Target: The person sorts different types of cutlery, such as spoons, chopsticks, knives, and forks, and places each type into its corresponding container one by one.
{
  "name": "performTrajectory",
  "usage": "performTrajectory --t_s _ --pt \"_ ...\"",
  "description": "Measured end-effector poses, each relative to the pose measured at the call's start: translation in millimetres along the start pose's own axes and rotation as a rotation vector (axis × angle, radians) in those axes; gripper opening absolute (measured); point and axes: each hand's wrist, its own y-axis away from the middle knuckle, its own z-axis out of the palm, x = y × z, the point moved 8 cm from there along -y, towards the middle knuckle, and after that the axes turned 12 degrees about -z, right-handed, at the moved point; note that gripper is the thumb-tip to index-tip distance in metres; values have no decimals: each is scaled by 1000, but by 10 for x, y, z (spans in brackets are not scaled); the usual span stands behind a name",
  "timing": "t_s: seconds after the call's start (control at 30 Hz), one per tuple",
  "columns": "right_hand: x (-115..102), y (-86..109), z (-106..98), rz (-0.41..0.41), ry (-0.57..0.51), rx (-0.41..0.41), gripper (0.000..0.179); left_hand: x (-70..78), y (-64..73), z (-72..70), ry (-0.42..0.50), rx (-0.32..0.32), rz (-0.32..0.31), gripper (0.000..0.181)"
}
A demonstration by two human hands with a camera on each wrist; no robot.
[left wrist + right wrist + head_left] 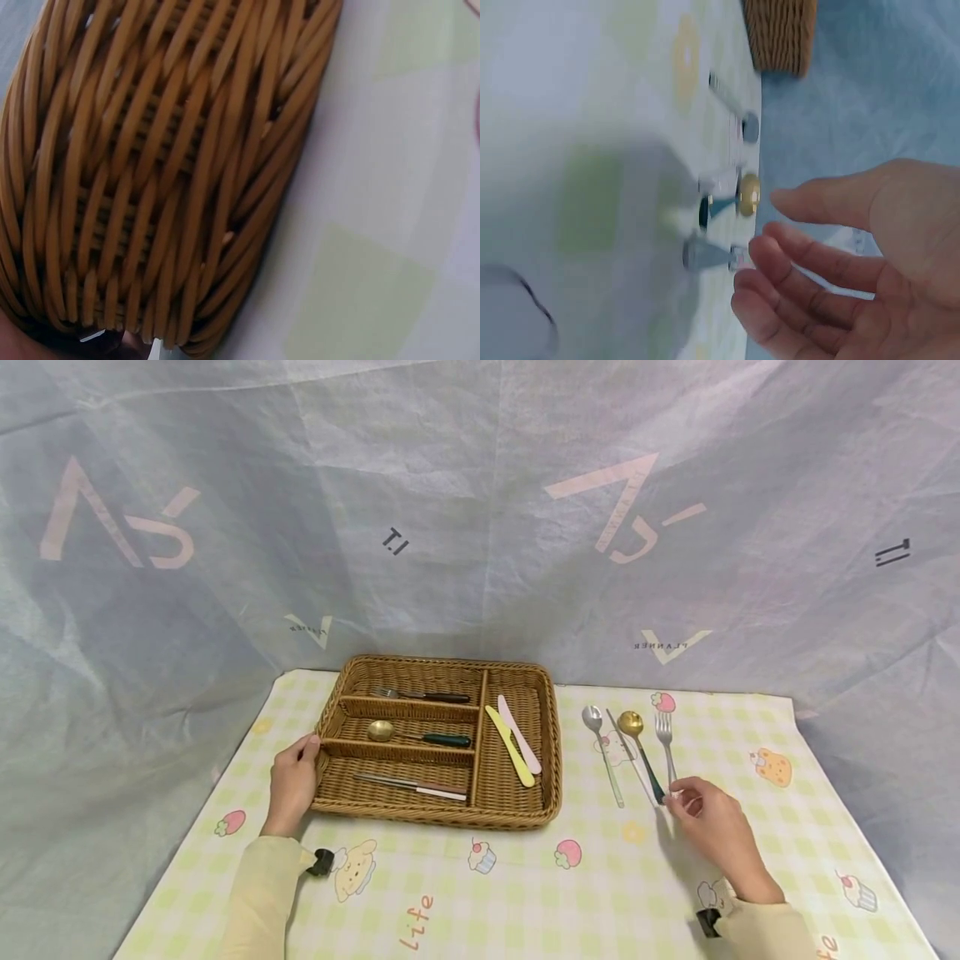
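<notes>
My left hand (292, 781) holds the left rim of a brown wicker cutlery tray (557, 752); the tray's woven side (150, 150) fills much of the left wrist view, with only a little of the hand at the bottom. My right hand (712, 827) hovers by the handle end of a silver fork (665, 735), its fingers (825, 255) loosely bent around nothing. Left of the fork lie a gold spoon (632, 724) with a dark green handle, a slim silver knife (633, 756) and a silver spoon (593, 718) with a pale green handle.
Inside the tray, a black-handled fork (446, 697), a green-handled gold spoon (380, 731) and slender utensils (412, 786) occupy separate left compartments. The right one holds a yellow knife (510, 747) and a pink knife (519, 735). Grey cloth (480, 527) hangs behind the table.
</notes>
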Motion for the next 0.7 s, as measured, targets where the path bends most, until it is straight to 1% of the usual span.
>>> performTrajectory --t_s 0.17,0.3,0.4,0.5,0.63,0.7 --pt "178 -90 -82 26 40 -7 23 22 -3 -4 -4 3 8 56" --pt "258 -202 -77 38 47 -41 27 26 -6 -7 -6 7 15 55" --pt "312 -290 -36 75 45 -94 32 19 -13 -7 -9 4 15 55" --pt "397 -353 40 134 31 -168 37 11 -4 -6 -13 -1 11 58" --pt "477 -376 168 185 14 -263 39 -4 6 -1 -19 4 4 58" --pt "478 -372 212 189 2 -286 38 -5 3 2 -22 12 6 58"
